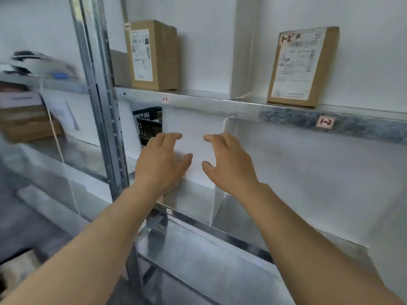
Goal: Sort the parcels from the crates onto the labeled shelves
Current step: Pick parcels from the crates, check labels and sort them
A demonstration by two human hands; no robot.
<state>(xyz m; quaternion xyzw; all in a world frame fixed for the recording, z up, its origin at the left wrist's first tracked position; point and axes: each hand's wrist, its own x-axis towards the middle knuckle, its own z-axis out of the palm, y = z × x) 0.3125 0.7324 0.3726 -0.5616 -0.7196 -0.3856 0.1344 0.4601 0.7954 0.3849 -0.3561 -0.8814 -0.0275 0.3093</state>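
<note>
Two bare arms are sticking out toward the metal shelves [242, 106]. The left hand [163, 164] and the right hand [229, 164] are hovering side by side, near each other but apart, in front of the middle shelf. Both hands are holding nothing. Their fingers [174, 136] are spreading wide and bending only a little. Something white is showing behind them. I cannot tell if it is the wall or a flat white parcel, or if the left hand is touching it.

The parcels I can see clearly are sitting on the shelf above the hands. A left box [154, 56] is standing upright near the post. A right box [304, 67] is standing well apart from it, and it is wearing a red 1-2 mark. It is sitting above the shelf tag [325, 122] that says 1-2 too. A black crate [149, 126] is peeking out just past the left hand.

These boxes are looking stiff and small, and I am guessing they are light. The paper labels are looking smooth, so they may slip. I am thinking the best hold is flat on the two brown sides.
</note>
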